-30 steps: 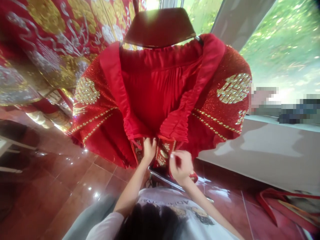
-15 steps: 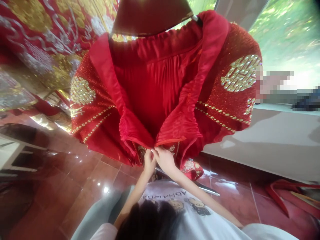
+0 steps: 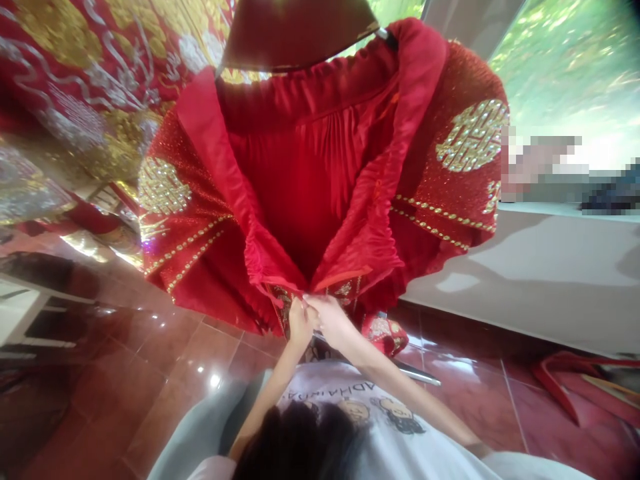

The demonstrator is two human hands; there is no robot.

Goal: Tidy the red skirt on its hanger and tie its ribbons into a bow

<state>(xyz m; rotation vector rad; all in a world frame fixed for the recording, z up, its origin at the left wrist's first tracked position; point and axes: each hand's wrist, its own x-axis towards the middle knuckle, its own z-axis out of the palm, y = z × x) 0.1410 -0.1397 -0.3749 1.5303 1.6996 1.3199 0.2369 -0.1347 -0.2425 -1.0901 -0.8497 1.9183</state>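
A red pleated skirt (image 3: 290, 180) hangs in front of me with its gathered waist spread wide toward me. Gold beadwork and round jewelled emblems decorate both of its sides. At the near edge of the waist, my left hand (image 3: 301, 321) is closed, pinching the cloth. My right hand (image 3: 331, 319) is closed right beside it, its fingers touching the left ones on the same edge. Whatever small part lies between the fingertips is too hidden to make out. Behind the hands, gold-trimmed front panels of the skirt show in part.
A dark brown panel (image 3: 300, 33) stands at the skirt's far side. Gold and silver embroidered red cloth (image 3: 75, 80) fills the upper left. A white stool-like piece (image 3: 20, 313) is at left, a low white wall (image 3: 460, 267) at right. Red tiles (image 3: 165, 373) cover the floor.
The skirt's right side has shifted slightly left in view. My right hand has turned a little, and both hands stay together at the near edge of the waist.
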